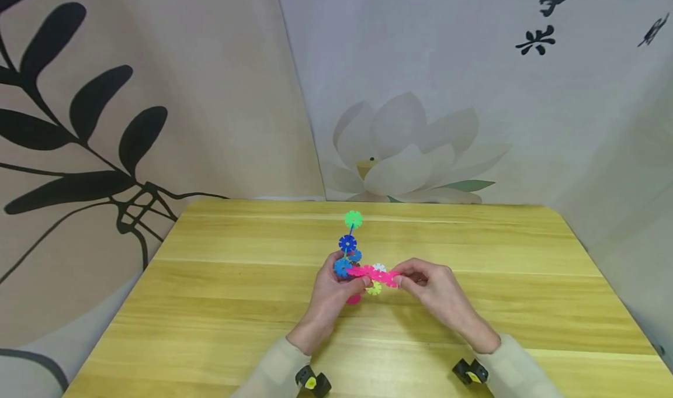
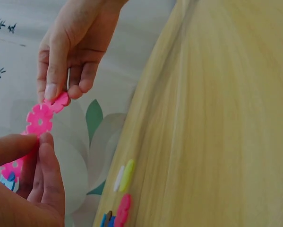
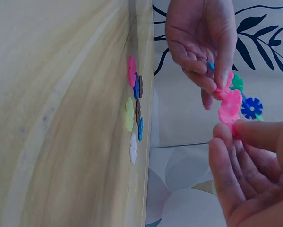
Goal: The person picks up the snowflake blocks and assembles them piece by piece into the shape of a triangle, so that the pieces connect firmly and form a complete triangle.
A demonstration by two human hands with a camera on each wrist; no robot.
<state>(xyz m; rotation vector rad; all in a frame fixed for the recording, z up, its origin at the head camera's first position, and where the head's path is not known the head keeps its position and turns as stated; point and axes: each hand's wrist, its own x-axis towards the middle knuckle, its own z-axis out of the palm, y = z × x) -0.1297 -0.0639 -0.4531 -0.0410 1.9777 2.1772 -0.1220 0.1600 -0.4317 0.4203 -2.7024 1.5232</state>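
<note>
In the head view my left hand (image 1: 327,296) pinches a row of pink notched plastic discs (image 1: 377,274) between thumb and fingers. At the row's right end, the thumb and fingertips of my right hand (image 1: 441,293) pinch the last pink disc. The left wrist view shows the pink discs (image 2: 39,120) slotted edge to edge, held up off the table between both hands. Beyond my left hand, the joined piece goes on through a light blue disc (image 1: 343,267) and a dark blue disc (image 1: 347,243) to a green disc (image 1: 353,219). My left fingers hide part of it.
Several loose discs lie flat on the wooden table (image 1: 210,304) below the hands: a yellow one (image 3: 129,115), a white one (image 3: 133,148), a pink one (image 3: 132,71), plus brown (image 3: 138,111) and blue ones (image 3: 140,130). A printed wall cloth (image 1: 236,82) stands behind the table's far edge.
</note>
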